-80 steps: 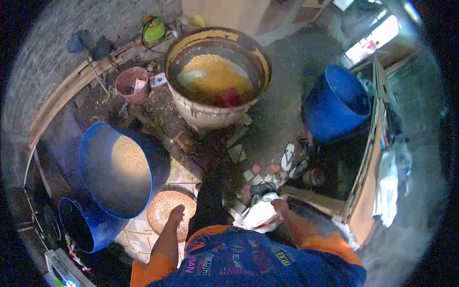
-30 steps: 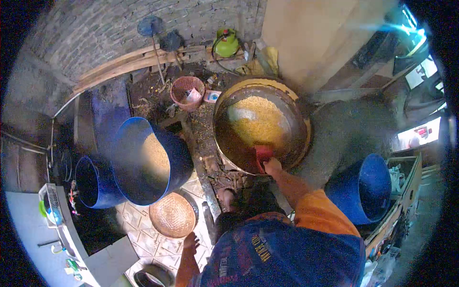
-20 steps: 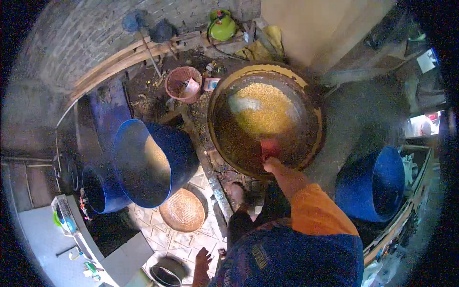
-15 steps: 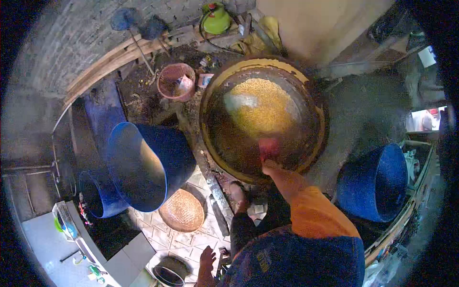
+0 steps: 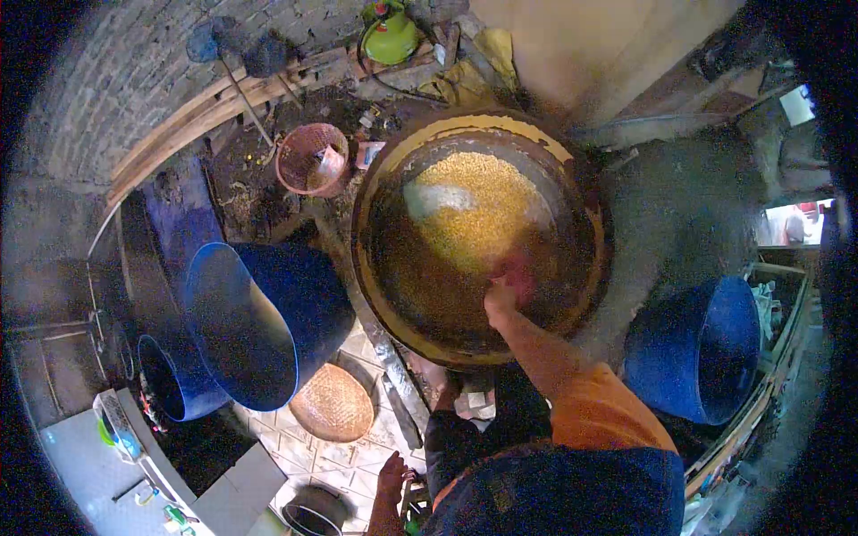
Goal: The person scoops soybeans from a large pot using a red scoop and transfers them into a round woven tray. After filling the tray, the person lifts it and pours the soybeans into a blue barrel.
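Observation:
My right hand reaches into a large round vat and is closed around a red scoop, whose outline is blurred. Just beyond the scoop, yellow grains or beans lie heaped in dark liquid, with a bright patch of glare at their left. My left hand hangs low beside my body, holding nothing, its fingers loosely apart. It is nearest a dark round pot on the tiled floor.
A big blue barrel and a woven basket stand left of the vat. Another blue barrel is at the right. Behind are a pink perforated basket and a green gas cylinder with a hose.
My right hand and the red scoop have swung slightly to the right inside the vat, and the scoop is tilted differently. My left hand stays low, its fingers less spread. The view has shifted slightly.

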